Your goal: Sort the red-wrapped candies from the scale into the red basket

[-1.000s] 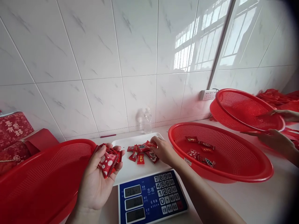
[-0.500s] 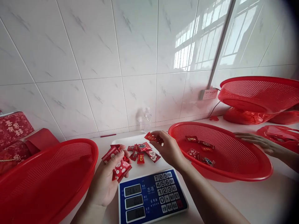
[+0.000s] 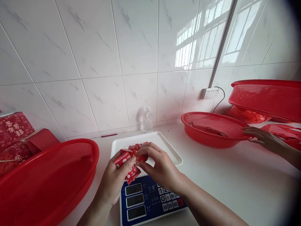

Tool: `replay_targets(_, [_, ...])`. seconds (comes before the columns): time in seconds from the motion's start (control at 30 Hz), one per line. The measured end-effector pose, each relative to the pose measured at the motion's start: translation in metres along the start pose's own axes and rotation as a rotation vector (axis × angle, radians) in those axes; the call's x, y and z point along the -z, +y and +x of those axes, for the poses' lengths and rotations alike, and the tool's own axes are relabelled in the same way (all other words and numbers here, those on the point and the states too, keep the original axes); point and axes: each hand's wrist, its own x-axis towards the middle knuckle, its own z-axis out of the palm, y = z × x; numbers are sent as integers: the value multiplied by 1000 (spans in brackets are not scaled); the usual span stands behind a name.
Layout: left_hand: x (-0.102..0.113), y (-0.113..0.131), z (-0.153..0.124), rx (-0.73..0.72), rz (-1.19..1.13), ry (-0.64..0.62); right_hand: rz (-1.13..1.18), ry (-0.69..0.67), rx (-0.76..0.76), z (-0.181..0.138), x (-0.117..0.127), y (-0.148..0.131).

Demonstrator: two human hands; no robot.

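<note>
My left hand (image 3: 115, 182) is closed round a bunch of small red candy packets (image 3: 125, 164) above the blue scale (image 3: 145, 201). My right hand (image 3: 160, 166) meets it from the right, pinching one red packet (image 3: 139, 157) between thumb and fingers. A few more red packets (image 3: 136, 146) lie on the white scale tray (image 3: 164, 146) just behind my hands. A big red mesh basket (image 3: 47, 179) stands at my left.
Another person's hand (image 3: 263, 138) rests on the rim of a red basket (image 3: 211, 128) with a few packets, far right. Another red basket (image 3: 268, 97) sits over red bags. A clear bottle (image 3: 148, 119), wall socket (image 3: 210, 92) and red boxes (image 3: 14, 135) are nearby.
My right hand carried a packet from above the tray to my left hand. The other person pulled the right basket away toward the back right.
</note>
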Motion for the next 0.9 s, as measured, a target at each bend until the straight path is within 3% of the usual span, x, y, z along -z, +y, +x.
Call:
replay_targets(0.13, [3, 2, -2, -109, 155, 20, 97, -94, -159, 1, 6, -2])
replay_targets(0.23, [2, 4, -6, -140, 235, 7, 42, -140, -143, 1, 10, -5])
replay_targets(0.43, [-1, 4, -5, -75, 95, -7, 60, -127, -150, 2, 9, -7])
replay_targets(0.53, [3, 7, -1, -41, -25, 85, 52, -146, -204, 5, 16, -1])
replay_targets(0.7, [13, 19, 5, -6, -219, 334, -329, -18, -318, 12, 36, 16])
replay_targets(0.77, [16, 24, 6, -24, -272, 399, -534, -79, -344, 13, 41, 23])
replay_targets(0.9, [16, 31, 6, -40, -291, 449, -772, -335, -413, 11, 40, 34])
